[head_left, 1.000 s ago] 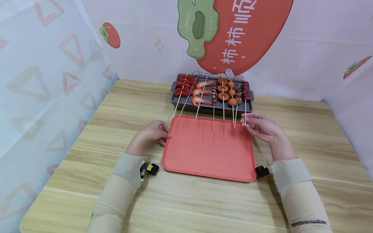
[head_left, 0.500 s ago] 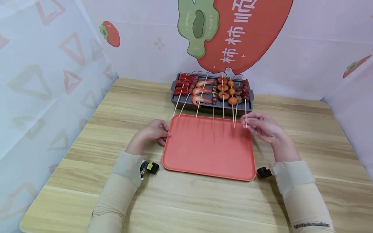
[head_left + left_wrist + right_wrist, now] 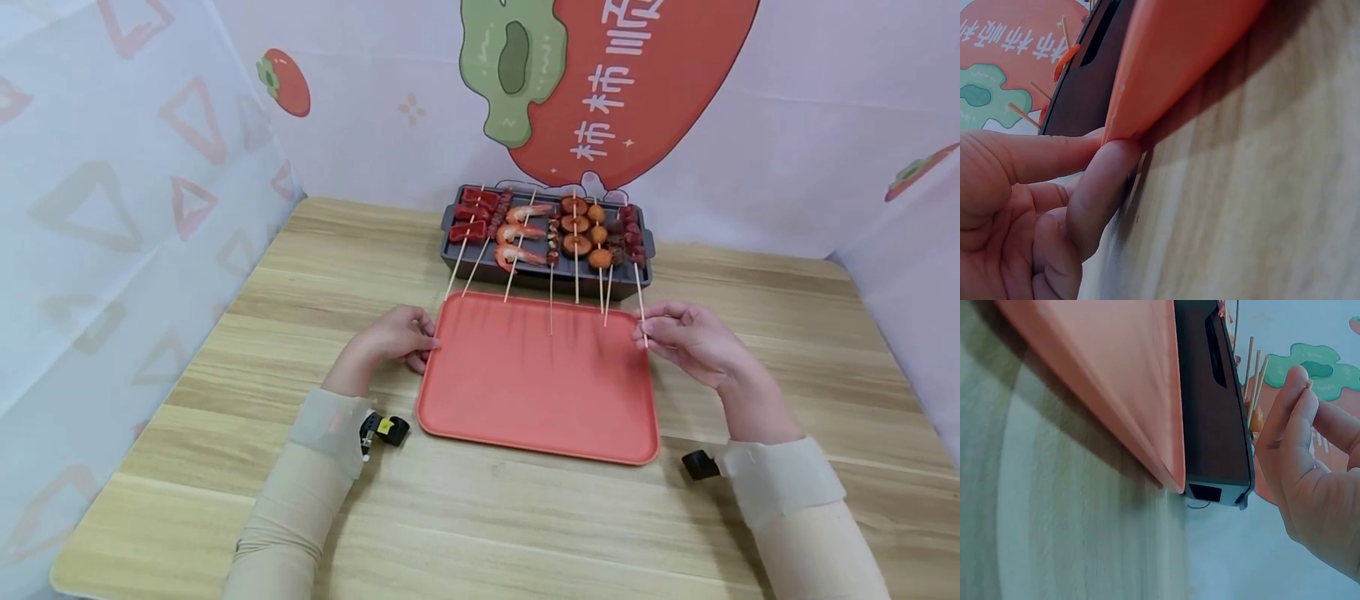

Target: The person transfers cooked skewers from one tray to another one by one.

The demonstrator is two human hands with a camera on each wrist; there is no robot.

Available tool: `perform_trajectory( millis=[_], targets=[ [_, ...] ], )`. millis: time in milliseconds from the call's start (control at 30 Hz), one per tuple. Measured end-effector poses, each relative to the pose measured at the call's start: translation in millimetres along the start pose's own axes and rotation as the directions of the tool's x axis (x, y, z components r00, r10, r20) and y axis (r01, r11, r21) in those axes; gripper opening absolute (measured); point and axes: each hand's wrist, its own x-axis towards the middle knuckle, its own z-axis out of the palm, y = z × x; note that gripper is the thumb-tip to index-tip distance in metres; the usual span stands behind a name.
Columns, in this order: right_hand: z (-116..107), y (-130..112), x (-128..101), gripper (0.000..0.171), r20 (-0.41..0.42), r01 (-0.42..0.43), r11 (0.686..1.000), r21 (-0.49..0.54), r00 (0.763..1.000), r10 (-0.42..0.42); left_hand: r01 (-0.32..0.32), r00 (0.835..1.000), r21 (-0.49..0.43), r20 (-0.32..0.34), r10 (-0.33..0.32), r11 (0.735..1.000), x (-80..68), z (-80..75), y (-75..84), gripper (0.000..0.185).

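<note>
My left hand [image 3: 390, 337] pinches the left rim of a flat orange-red tray [image 3: 540, 383] between thumb and finger; the left wrist view shows the rim in that pinch. At the far right of a black grill pan [image 3: 487, 271], my right hand [image 3: 693, 346] pinches the bare stick end of a dark red meat skewer [image 3: 634, 242]. The meat overlaps the pan's right end, and the stick slants toward me. In the right wrist view the stick's tip [image 3: 1309, 384] pokes out between thumb and fingertip.
Several other skewers lie across the pan: red squares [image 3: 469, 232], shrimp [image 3: 521, 257], round brown slices [image 3: 576, 245] and orange balls [image 3: 600, 259]. Their sticks jut over the tray's far edge. A printed cloth wall [image 3: 360, 142] stands behind the wooden table [image 3: 285, 333].
My right hand has moved back toward me and to the right, drawing the meat skewer's stick end along and tilting it. My left hand and the tray have stayed in place.
</note>
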Motion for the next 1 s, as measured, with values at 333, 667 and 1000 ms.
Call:
perform_trajectory(
  millis=[333,667,1000],
  targets=[
    [-4,8,-29,0.018,0.047,0.029,0.995,-0.093,0.999,-0.025,-0.019,1.0,0.013,-0.022,0.019,1.0,1.1,1.1,0.2,0.012],
    [-13,22,-60,0.023,0.127,0.039,0.991,-0.131,0.992,-0.022,-0.038,0.999,0.036,-0.018,0.039,0.999,3.5,-2.3,-2.3,0.013],
    [-24,41,-75,0.027,0.266,0.041,0.997,-0.065,0.964,-0.022,-0.03,1.0,0.038,-0.009,0.03,0.999,5.4,-3.3,-5.7,0.013]
  ],
)
